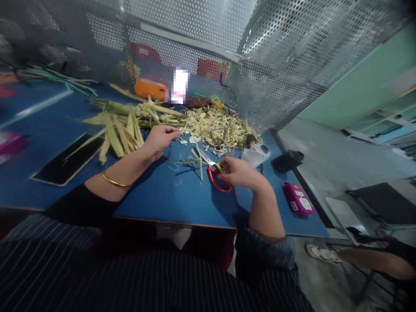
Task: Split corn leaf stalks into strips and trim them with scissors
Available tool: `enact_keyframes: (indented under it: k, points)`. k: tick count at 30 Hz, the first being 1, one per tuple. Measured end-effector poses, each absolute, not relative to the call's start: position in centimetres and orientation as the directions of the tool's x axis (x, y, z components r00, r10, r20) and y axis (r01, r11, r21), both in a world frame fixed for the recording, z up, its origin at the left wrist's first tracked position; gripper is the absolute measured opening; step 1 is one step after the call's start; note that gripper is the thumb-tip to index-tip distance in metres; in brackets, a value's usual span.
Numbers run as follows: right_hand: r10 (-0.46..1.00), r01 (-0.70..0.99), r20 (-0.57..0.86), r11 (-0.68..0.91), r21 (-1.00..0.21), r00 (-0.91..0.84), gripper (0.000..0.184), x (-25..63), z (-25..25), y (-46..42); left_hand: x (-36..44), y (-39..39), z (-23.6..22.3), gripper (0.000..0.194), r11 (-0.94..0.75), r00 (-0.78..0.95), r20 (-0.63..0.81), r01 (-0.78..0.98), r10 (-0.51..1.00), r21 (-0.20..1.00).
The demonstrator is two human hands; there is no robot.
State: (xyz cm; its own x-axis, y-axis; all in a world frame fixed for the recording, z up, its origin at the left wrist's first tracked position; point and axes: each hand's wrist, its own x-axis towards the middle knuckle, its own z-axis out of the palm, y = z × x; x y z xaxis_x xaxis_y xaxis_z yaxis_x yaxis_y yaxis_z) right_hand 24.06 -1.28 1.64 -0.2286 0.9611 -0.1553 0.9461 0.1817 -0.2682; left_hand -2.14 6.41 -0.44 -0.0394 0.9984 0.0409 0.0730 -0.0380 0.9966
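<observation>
My left hand [160, 141] is closed in a pinch just in front of the pile of husk scraps. Whatever its fingertips hold is too small to make out. My right hand [239, 171] has its fingers on the red-handled scissors [219, 182], whose blades are parted and point away to the left. A bit of yellow shows at the handle by the fingers. Beside the blades lie thin green strips [200, 167], partly crossed over each other. Long dried corn husks [113, 132] lie to the left of my left hand.
A heap of shredded husk [224, 128] spreads along the back, before a perforated metal screen [201, 39]. An orange packet [151, 89], a black phone-like slab [68, 160], a white plastic-wrapped roll [255, 155], a black cylinder [287, 161] and a purple packet [299, 199] surround the work area.
</observation>
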Motion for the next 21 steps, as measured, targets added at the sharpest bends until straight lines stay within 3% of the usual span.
enact_keyframes:
  k: [2,4,7,10,12,14,17,19,21]
  points:
    - [0.968,0.985,-0.192,0.15,-0.086,-0.164,0.04,23.6,0.6,-2.2,-1.9,6.5,-0.6,0.012,0.0,-0.034,0.002,0.056,0.999,0.998]
    - [0.975,0.988,-0.165,0.151,-0.01,-0.151,0.051,22.9,-0.3,-2.4,-1.7,6.5,-0.9,0.012,0.031,-0.024,-0.03,0.044,0.999,0.999]
    - [0.975,0.98,-0.114,0.197,0.034,-0.193,0.06,22.3,-1.1,-1.9,-1.3,6.7,-1.3,0.013,0.086,0.013,-0.087,0.026,0.996,0.996]
    - [0.984,0.985,-0.04,0.172,0.015,-0.172,0.055,22.7,-1.4,-1.0,-1.1,7.1,-1.7,0.014,0.099,0.059,-0.1,0.007,0.993,0.995]
    - [0.989,0.98,0.01,0.15,-0.128,-0.15,0.054,23.3,-1.5,-0.4,-1.1,7.3,-1.9,0.014,0.095,0.083,-0.093,-0.016,0.992,0.995]
    - [0.989,0.904,0.045,0.145,-0.402,-0.139,0.056,23.8,-1.6,0.1,-1.1,7.4,-2.0,0.014,0.103,0.102,-0.098,-0.049,0.99,0.993]
    - [0.991,0.558,0.029,0.098,-0.824,-0.131,0.054,24.1,-1.5,0.5,-1.1,7.7,-2.0,0.013,0.121,0.1,-0.11,-0.102,0.989,0.987]
    - [0.985,0.348,-0.004,0.057,-0.936,-0.173,0.055,24.0,-1.3,0.3,-1.0,7.8,-1.8,0.013,0.132,0.102,-0.118,-0.139,0.988,0.982]
    - [0.975,0.273,-0.035,0.027,-0.962,-0.22,0.058,23.8,-1.2,0.1,-0.9,8.0,-1.5,0.012,0.143,0.126,-0.121,-0.177,0.985,0.974]
